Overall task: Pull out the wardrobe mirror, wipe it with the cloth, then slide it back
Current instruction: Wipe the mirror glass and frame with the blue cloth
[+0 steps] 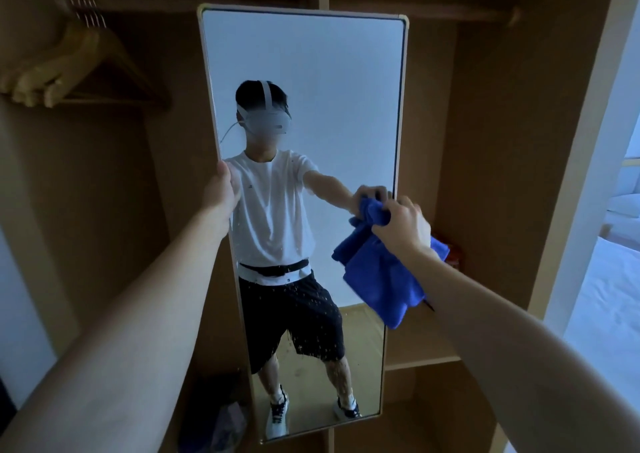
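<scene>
Tall rectangular mirror with thin gold frame (301,113), standing out in front of the brown wooden wardrobe (485,141), speckled with droplets low on the glass. Left hand (223,189) gripping the frame's left edge, fingers curled round it. Right hand (403,225) near the right edge, fingers clenched on a bunched blue microfibre cloth (379,272) hanging below the fist. Wooden hangers (69,68) on the rail at the upper left.
</scene>
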{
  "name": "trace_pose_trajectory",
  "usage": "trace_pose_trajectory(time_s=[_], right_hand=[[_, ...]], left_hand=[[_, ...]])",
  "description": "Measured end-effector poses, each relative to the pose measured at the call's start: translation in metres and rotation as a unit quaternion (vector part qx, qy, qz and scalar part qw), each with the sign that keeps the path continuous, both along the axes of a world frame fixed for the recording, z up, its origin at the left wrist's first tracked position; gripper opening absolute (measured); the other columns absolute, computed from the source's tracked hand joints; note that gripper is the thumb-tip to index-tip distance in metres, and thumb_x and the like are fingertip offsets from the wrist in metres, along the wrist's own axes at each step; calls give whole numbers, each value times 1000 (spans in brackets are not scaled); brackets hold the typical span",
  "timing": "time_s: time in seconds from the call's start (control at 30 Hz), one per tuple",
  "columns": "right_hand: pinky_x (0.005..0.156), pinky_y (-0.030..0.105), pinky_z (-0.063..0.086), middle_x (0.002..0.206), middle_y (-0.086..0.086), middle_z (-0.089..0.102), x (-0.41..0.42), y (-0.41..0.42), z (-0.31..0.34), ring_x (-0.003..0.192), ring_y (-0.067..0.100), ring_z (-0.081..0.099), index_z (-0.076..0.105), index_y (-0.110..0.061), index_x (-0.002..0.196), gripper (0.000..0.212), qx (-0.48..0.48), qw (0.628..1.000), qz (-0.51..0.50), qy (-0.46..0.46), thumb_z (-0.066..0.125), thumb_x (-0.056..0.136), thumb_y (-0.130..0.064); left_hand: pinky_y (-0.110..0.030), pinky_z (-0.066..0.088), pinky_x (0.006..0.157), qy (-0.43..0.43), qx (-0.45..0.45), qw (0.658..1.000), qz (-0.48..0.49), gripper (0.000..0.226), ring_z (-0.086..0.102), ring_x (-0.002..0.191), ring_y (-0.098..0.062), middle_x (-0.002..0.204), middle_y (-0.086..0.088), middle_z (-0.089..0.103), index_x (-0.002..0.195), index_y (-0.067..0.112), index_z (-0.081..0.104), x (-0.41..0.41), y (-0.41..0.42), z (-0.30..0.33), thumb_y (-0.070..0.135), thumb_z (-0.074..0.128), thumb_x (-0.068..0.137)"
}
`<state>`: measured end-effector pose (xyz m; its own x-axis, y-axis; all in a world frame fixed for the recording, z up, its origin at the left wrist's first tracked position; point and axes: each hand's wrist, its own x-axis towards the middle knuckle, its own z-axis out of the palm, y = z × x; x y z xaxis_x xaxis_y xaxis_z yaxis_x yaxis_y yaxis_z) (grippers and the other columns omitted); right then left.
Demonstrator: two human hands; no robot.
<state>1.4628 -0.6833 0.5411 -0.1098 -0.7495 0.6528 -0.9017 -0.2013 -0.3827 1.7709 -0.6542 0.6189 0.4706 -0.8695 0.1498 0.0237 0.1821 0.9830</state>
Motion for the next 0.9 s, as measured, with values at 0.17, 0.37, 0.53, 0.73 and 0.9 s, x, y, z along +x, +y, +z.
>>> trace_pose_trajectory(time_s=[0.17, 0.37, 0.53, 0.73, 0.9], right_hand=[[71, 39, 49, 107, 1, 53, 6, -13, 41, 102, 25, 47, 59, -21, 120, 39, -116, 992, 11, -53, 59, 82, -15], [68, 37, 48, 109, 2, 52, 30, -3, -35, 103, 26, 48, 51, -21, 128, 44, -17, 999, -1, -40, 58, 85, -19], [64, 32, 42, 106, 1, 54, 25, 4, -19, 103, 25, 48, 52, -23, 125, 43, -2, 1000, 10, -8, 60, 82, -25], [75, 38, 49, 111, 1, 57, 41, -5, 40, 103, 25, 47, 58, -19, 124, 40, -101, 993, 22, -51, 56, 84, -17], [74, 42, 48, 107, 3, 56, 57, 9, -30, 95, 26, 48, 63, -16, 114, 31, -36, 998, 22, 38, 57, 84, -17]], left_hand=[[-39, 27, 116, -13, 20, 1000, 9, 67, 34, 145, -28, 157, -11, 37, 152, 10, 36, -5, 3, -5, 56, 28, 105], [-38, 29, 115, -45, 40, 998, 19, 66, 37, 143, -28, 156, -11, 40, 152, 10, 37, -5, 7, -19, 55, 26, 106], [-39, 24, 118, -44, 55, 997, 10, 68, 32, 147, -27, 159, -10, 34, 154, 11, 33, -6, 11, -26, 57, 26, 105], [-36, 27, 115, -22, 50, 998, 6, 64, 34, 145, -25, 158, -9, 37, 152, 12, 36, -9, 10, -29, 55, 28, 105], [-41, 27, 116, -46, 61, 997, 1, 67, 34, 145, -28, 157, -10, 37, 152, 14, 37, -1, 11, -39, 58, 26, 104]])
